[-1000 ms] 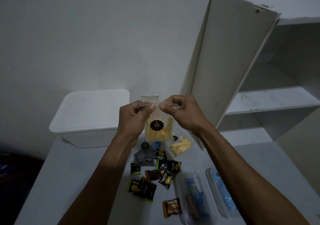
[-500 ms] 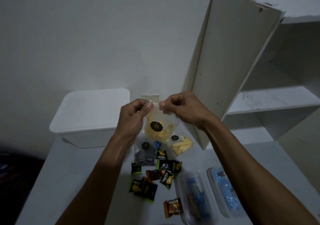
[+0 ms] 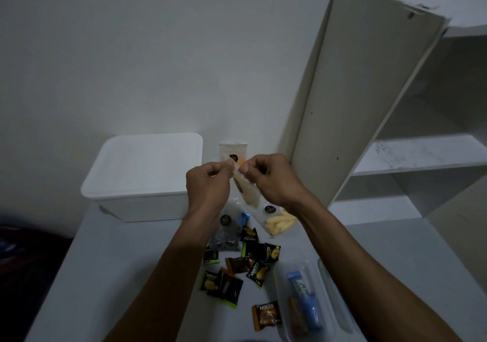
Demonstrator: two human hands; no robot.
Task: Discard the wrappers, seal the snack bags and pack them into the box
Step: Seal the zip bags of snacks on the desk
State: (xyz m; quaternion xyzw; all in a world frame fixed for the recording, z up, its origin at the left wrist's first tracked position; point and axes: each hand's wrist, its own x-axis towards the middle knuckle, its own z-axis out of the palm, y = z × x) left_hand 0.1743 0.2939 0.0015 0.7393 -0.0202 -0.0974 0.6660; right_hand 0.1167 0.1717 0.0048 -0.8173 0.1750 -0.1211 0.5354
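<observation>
Your left hand (image 3: 208,183) and right hand (image 3: 268,178) both pinch the top edge of the clear snack bag (image 3: 246,189), held above the bench's far edge beside the lidded white box (image 3: 143,178).

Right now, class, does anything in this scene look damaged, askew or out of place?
Yes: the tall board behind the right hand leans at a slant against the white shelf unit, with bare holes showing, as if detached. Small snack packets lie scattered on the table. Nothing looks spilled.
</observation>
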